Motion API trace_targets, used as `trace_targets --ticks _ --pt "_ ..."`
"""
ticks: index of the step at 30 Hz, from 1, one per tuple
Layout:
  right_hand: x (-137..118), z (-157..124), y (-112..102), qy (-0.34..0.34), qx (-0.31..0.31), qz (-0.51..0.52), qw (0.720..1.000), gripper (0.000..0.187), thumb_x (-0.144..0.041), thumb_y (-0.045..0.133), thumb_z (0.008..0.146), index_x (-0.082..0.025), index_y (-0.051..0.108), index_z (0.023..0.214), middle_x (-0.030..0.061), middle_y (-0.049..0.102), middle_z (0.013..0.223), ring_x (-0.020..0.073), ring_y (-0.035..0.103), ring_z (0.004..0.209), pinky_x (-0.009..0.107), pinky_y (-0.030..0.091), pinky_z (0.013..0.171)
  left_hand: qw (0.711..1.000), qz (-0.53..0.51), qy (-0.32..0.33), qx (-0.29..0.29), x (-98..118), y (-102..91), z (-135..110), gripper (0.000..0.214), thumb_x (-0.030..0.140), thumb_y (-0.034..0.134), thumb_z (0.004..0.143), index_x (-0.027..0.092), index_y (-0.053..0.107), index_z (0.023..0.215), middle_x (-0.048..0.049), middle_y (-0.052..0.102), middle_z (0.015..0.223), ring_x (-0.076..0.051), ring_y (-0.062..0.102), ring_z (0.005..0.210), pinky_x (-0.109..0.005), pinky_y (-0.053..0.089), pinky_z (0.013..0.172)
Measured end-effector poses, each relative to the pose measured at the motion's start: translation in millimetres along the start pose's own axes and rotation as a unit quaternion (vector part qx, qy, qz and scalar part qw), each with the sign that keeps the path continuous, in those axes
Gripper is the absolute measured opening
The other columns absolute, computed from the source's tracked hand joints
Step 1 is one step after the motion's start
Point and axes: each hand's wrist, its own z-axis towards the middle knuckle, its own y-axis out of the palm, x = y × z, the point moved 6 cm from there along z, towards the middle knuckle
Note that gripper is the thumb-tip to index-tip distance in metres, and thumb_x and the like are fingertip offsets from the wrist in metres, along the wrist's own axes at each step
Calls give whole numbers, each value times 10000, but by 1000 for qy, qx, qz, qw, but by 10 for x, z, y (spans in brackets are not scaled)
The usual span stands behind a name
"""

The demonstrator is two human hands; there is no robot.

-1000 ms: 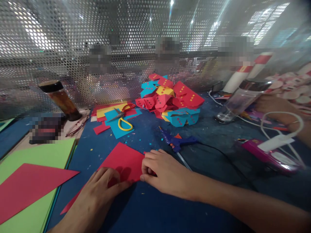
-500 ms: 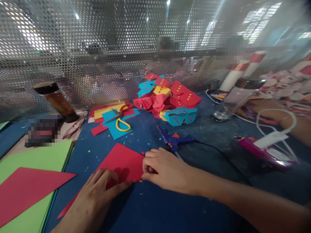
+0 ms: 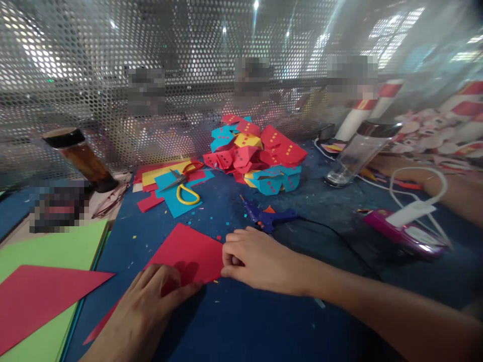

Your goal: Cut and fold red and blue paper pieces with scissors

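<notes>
Two bare hands share one red sheet on the blue bench, its long axis slanting from near left to far right. The left hand lies across the near-left part, loosely arched, with its thumb stretched along the near edge and apart from the fingers. At the sheet's right corner sits the right hand, its fingers curled toward the thumb; whether they pinch the paper or only press it, I cannot tell. So the sheet runs leftward from the right hand, which is nearer that corner. Beyond the sheet lie scissors, far left, and a glue gun, just past the right hand. Left, another red piece rests on green paper.
</notes>
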Motion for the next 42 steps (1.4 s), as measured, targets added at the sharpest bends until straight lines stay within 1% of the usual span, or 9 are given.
trace_targets --ticks 2,7,10,17,22,26,33,37,42 --pt "4 -4 -8 -3 3 -7 1000 210 -327 709 845 -190 637 702 -11 643 792 163 559 766 323 354 736 1000 2 10 -1 0 -3 3 490 106 384 954 360 521 1349 -52 587 947 -202 579 871 -323 533 724" --pt "29 -10 -8 -11 4 -22 1000 209 -329 699 846 -194 647 695 -14 645 784 160 552 748 322 352 722 1000 10 4 19 -29 -16 1 495 100 377 949 366 537 1334 -52 591 933 -204 588 860 -322 528 722" --pt "36 -12 -25 -12 6 -26 1000 205 -320 699 842 -196 643 689 -16 643 774 160 552 745 317 348 718 1000 11 11 5 -21 0 -2 501 100 383 945 361 525 1348 -53 590 939 -198 589 865 -308 528 721" --pt "35 -28 -69 -16 -4 -35 999 206 -286 689 843 -194 633 667 -20 635 726 150 549 717 305 336 685 999 -5 -36 16 -2 -11 2 497 88 348 961 389 564 1293 -44 588 955 -204 580 879 -352 518 745" --pt "61 -32 -66 -16 -7 -40 999 212 -285 693 834 -195 620 657 -23 635 741 152 545 717 310 327 691 999 -25 -37 26 6 -13 3 491 97 324 967 383 585 1269 -50 587 963 -213 584 864 -372 515 716" --pt "70 -30 -67 -15 -17 -41 999 210 -291 688 836 -195 619 662 -20 634 740 155 542 710 314 330 694 998 -26 -38 39 5 -32 10 480 105 319 980 379 594 1263 -43 590 940 -205 587 860 -357 517 714" --pt "71 -39 -91 -8 -26 -46 999 208 -292 681 838 -188 619 668 -15 630 751 155 542 717 331 355 731 999 -18 -27 37 18 -31 6 473 103 329 974 359 584 1279 -46 593 939 -193 583 850 -341 521 729" --pt "86 -54 -98 -10 -21 -38 999 204 -286 670 839 -191 609 669 -16 623 748 160 543 723 352 366 764 999 -21 -32 24 -13 -8 -5 463 117 343 970 359 572 1291 -51 587 959 -203 583 863 -354 528 727" --pt "113 -66 -95 -13 -19 -30 999 184 -261 651 833 -190 611 669 -12 621 748 152 535 713 368 369 806 1000 -19 -8 7 2 -3 -7 485 106 368 948 345 541 1333 -63 589 965 -218 591 879 -355 539 719"
